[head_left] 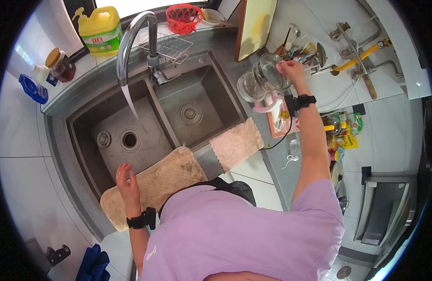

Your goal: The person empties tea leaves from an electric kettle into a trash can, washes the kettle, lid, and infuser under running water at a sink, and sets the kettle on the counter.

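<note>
My right hand is at the back right, its fingers closed on the edge of a round glass lid. The lid is tilted above a glass pot with a pink handle, which stands on the counter. My left hand hangs over the near edge of the left sink basin, fingers apart, holding nothing. Water runs from the chrome faucet into the left basin. Below my left hand a stained beige mat lies over the sink's front edge.
A pink cloth lies on the front edge right of the sink. Behind the sink stand a yellow jug, a wire rack and a red basket. A cutting board and utensils are at the back right.
</note>
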Available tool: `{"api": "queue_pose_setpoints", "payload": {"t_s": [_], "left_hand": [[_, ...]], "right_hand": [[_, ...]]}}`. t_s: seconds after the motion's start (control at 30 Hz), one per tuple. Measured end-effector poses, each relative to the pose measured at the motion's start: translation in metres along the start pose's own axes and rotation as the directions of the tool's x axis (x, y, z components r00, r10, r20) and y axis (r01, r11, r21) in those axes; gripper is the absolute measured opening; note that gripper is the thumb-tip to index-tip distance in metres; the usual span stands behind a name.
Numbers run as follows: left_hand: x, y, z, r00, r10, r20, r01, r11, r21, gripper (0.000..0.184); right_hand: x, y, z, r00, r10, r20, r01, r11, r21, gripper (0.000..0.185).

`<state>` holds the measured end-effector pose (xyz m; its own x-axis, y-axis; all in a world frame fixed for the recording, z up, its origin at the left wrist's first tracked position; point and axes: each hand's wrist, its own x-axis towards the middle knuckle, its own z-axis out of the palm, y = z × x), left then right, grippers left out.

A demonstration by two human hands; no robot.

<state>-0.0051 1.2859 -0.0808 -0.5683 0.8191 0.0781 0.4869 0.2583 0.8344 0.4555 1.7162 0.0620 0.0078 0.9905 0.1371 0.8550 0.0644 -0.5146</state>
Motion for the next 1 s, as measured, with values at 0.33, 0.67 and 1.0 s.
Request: {"api": "queue_pose_setpoints", "payload": {"t_s": [0.33,0.67,1.0], "left_hand": [[0.004,0.008,0.004,1.000,-0.010,0.030,0.010,1.000,0.008,0.018],[0.002,-0.007,0.013,0.999,-0.009,0.044,0.010,0.999,-0.030,0.019],[-0.019,-0.054,-0.023,0.994,-0.097,-0.040,0.103,0.974,0.204,0.020]], "right_hand": [[-0.004,0.003,0.005,0.994,0.069,0.083,-0.082,0.983,0.167,0.032],[-0.037,-0.005,0.004,0.988,-0.061,-0.144,0.088,0.978,0.191,0.031],[-0.139,-0.008,0.094,0.948,-0.319,0.003,0.305,0.907,0.291,0.020]]}}
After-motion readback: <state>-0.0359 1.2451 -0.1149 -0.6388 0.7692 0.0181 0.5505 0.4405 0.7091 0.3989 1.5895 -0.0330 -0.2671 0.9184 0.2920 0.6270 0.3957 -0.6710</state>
